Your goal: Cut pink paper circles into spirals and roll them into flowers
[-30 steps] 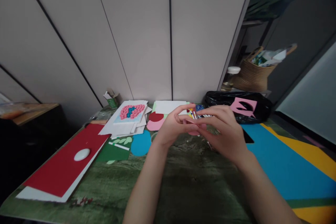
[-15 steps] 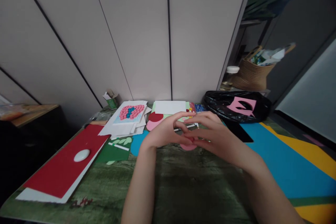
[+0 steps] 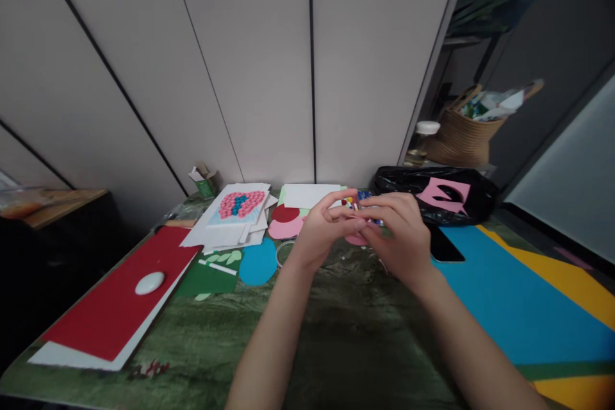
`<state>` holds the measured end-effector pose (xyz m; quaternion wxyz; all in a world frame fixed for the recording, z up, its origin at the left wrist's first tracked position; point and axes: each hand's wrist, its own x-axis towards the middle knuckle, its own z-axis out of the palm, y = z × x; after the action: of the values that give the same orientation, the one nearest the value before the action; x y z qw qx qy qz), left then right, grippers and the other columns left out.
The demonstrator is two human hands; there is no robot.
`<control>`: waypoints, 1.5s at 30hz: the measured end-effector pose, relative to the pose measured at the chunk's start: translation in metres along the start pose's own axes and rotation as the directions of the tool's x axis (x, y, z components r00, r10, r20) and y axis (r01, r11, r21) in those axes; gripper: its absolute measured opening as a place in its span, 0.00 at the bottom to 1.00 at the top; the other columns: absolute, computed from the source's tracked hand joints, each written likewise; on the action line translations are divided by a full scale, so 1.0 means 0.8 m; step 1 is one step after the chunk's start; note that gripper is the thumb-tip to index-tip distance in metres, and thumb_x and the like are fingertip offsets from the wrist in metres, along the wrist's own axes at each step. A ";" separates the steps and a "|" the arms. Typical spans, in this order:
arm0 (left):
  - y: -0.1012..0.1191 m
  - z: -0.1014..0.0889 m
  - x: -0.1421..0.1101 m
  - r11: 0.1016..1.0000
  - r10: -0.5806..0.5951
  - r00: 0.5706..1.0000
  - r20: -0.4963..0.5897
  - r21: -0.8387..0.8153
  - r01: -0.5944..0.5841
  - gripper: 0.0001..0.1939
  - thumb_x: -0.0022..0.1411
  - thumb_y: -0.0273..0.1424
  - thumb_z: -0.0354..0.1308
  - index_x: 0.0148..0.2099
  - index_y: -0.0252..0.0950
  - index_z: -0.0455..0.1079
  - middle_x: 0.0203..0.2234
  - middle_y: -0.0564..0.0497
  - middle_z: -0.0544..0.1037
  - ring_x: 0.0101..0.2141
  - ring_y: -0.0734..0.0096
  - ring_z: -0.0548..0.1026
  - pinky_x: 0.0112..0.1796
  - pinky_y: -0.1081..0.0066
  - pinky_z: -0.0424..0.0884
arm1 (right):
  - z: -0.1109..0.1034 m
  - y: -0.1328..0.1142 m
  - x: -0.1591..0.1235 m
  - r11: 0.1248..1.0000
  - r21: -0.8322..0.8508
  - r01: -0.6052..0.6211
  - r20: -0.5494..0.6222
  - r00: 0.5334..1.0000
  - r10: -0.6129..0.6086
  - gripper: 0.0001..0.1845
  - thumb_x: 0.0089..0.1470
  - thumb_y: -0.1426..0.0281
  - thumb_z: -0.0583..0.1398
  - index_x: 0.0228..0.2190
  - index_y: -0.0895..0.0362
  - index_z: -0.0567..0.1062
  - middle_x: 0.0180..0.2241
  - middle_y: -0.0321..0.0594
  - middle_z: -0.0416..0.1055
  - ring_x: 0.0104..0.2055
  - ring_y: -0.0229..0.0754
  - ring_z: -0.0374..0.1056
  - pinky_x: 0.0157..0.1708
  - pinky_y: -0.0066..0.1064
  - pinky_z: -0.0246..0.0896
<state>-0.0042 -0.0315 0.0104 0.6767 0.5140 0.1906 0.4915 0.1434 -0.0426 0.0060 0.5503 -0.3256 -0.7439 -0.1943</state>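
Note:
Above the table's middle, my left hand (image 3: 321, 230) and my right hand (image 3: 401, 237) meet at the fingertips. Fingers of both are bent and pinched together. Whatever they hold is tiny and mostly hidden, so I cannot make it out. Just beneath the fingers, part of a pink paper round (image 3: 355, 239) shows. Left of my left wrist lie a blue paper disc (image 3: 258, 262) and a ring-shaped thing (image 3: 283, 254). Behind my left hand are a red paper piece (image 3: 285, 214) and a pink paper piece (image 3: 284, 229).
At left lie a red sheet (image 3: 120, 307) with a white oval (image 3: 149, 283), a green sheet (image 3: 204, 282) with a marker (image 3: 218, 267), and a picture of pink and blue balls (image 3: 244, 205). A phone (image 3: 446, 243), blue sheet (image 3: 509, 295) and black bag (image 3: 394, 180) are at right.
My right hand has drawn back from its spread pose and its fingers have curled in. My left hand has shifted right and turned more upright, uncovering the ring-shaped thing and more of the blue disc.

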 end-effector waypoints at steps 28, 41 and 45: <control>0.033 -0.024 -0.016 0.806 -0.067 0.995 0.073 0.592 0.011 0.23 0.44 0.22 0.65 0.46 0.38 0.69 0.25 0.52 0.75 0.32 0.70 0.74 0.34 0.69 0.71 | -0.010 0.000 -0.001 0.975 0.011 0.221 0.332 0.919 -0.212 0.09 0.51 0.70 0.61 0.37 0.51 0.74 0.37 0.37 0.74 0.41 0.43 0.64 0.39 0.37 0.56; 0.019 -0.011 -0.010 0.931 0.065 0.996 -0.056 0.363 -0.040 0.21 0.48 0.29 0.65 0.46 0.38 0.68 0.26 0.53 0.75 0.29 0.74 0.73 0.31 0.71 0.72 | -0.009 -0.003 0.003 0.998 0.005 0.064 0.142 0.988 -0.064 0.08 0.48 0.73 0.63 0.34 0.52 0.74 0.34 0.39 0.74 0.37 0.43 0.65 0.36 0.38 0.60; 0.022 -0.012 -0.012 0.937 0.042 0.999 -0.006 0.349 -0.037 0.22 0.47 0.28 0.65 0.47 0.38 0.67 0.25 0.54 0.74 0.28 0.76 0.73 0.32 0.72 0.71 | -0.014 -0.003 0.006 0.992 0.123 0.010 0.232 0.972 -0.039 0.08 0.51 0.73 0.61 0.35 0.51 0.74 0.36 0.40 0.73 0.40 0.43 0.65 0.40 0.40 0.61</control>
<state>-0.0241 -0.0352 0.0195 0.5638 0.6260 0.2688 0.4669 0.1485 -0.0505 0.0142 0.4750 -0.3032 -0.8179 -0.1157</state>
